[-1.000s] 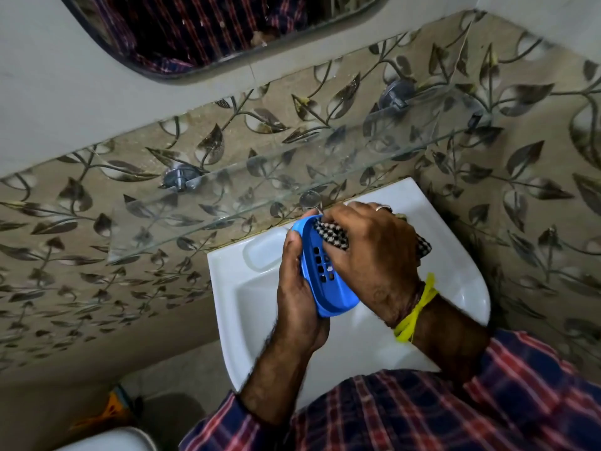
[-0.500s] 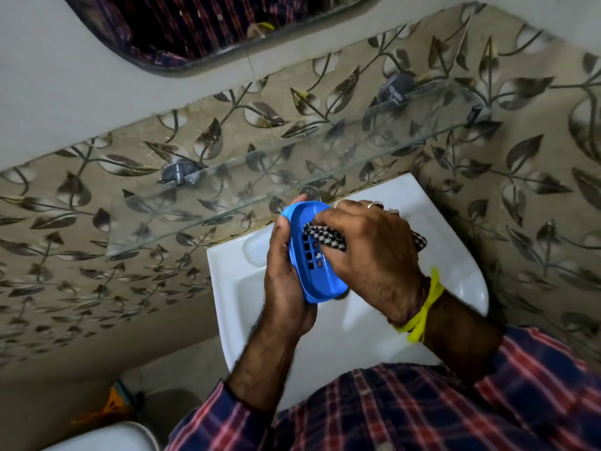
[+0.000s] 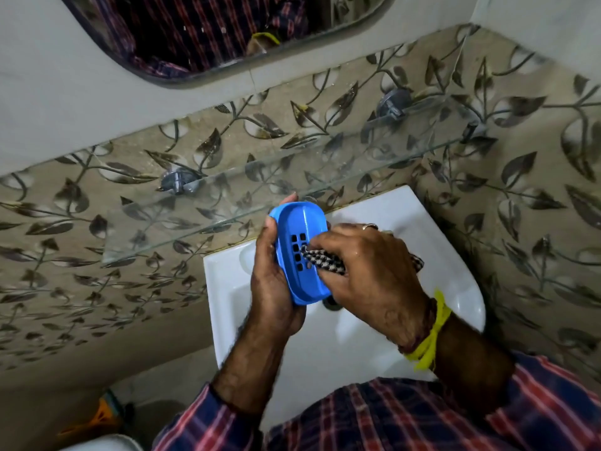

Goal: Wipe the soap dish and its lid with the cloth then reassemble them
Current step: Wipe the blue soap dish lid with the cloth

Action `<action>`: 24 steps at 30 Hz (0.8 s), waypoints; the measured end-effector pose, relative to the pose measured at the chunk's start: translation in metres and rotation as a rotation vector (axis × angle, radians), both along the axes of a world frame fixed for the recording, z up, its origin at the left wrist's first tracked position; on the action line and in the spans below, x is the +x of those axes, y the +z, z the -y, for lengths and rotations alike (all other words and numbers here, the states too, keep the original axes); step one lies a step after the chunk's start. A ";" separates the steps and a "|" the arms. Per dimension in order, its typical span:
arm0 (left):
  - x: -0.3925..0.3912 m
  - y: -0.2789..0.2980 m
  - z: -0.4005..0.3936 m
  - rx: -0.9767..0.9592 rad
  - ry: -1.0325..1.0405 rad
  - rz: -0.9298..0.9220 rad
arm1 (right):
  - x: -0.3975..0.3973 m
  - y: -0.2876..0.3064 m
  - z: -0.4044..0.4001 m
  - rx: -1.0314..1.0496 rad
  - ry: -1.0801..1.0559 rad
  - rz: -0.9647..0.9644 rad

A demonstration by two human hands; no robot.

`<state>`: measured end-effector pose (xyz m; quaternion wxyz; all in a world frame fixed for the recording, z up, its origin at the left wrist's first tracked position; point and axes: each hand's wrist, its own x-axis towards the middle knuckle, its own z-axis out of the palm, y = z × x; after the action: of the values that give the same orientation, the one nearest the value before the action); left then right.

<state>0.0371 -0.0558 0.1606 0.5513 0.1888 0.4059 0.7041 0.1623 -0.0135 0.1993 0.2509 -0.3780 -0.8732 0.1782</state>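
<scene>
A blue plastic soap dish part (image 3: 300, 245) with a block of square drain holes is held above the white washbasin (image 3: 455, 281), its hollow side facing me. My left hand (image 3: 273, 284) grips it from the left edge. My right hand (image 3: 370, 275) holds a black-and-white checked cloth (image 3: 325, 260) and presses it into the dish beside the holes. A second dish part is not in sight.
A glass shelf (image 3: 227, 206) on two metal brackets juts from the leaf-patterned tile wall just above and behind my hands. A mirror (image 3: 211, 30) hangs higher up. The basin drain (image 3: 331, 302) shows under the dish. An orange object (image 3: 100, 415) lies on the floor at lower left.
The dish has turned so that its hollow side faces me more fully. The cloth has slid from the top end down to the middle, by the holes.
</scene>
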 end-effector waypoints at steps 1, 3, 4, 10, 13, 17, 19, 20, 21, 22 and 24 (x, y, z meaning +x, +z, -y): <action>0.001 0.000 -0.001 -0.004 0.006 -0.015 | 0.001 0.000 -0.001 0.001 -0.021 -0.006; 0.002 0.000 -0.002 -0.019 0.006 -0.022 | 0.000 0.002 -0.004 0.016 -0.050 -0.019; 0.000 0.001 -0.004 -0.025 0.008 -0.017 | -0.001 0.002 -0.005 0.011 -0.030 -0.008; -0.009 0.004 -0.006 0.004 0.018 -0.054 | 0.003 0.000 0.006 -0.086 0.029 0.037; -0.010 0.003 -0.006 -0.003 0.006 -0.040 | 0.002 0.000 0.004 -0.026 0.127 0.126; -0.008 0.001 -0.004 -0.041 0.028 -0.070 | 0.005 0.002 0.003 -0.023 0.119 0.176; -0.006 -0.001 -0.004 -0.065 0.013 -0.059 | 0.004 0.005 -0.002 0.027 0.211 0.252; -0.006 -0.001 -0.003 -0.077 -0.002 -0.044 | 0.004 0.006 -0.003 0.051 0.280 0.298; -0.005 -0.001 -0.003 -0.089 -0.013 -0.031 | 0.005 0.007 -0.003 0.061 0.331 0.326; -0.005 -0.001 -0.004 -0.098 -0.014 -0.026 | 0.006 0.009 -0.003 0.055 0.353 0.329; -0.005 -0.002 -0.003 -0.092 -0.009 -0.032 | 0.006 0.011 -0.003 0.050 0.359 0.275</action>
<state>0.0317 -0.0523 0.1590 0.5560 0.1763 0.4458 0.6790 0.1679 -0.0103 0.2103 0.1031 -0.2309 -0.9566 0.1450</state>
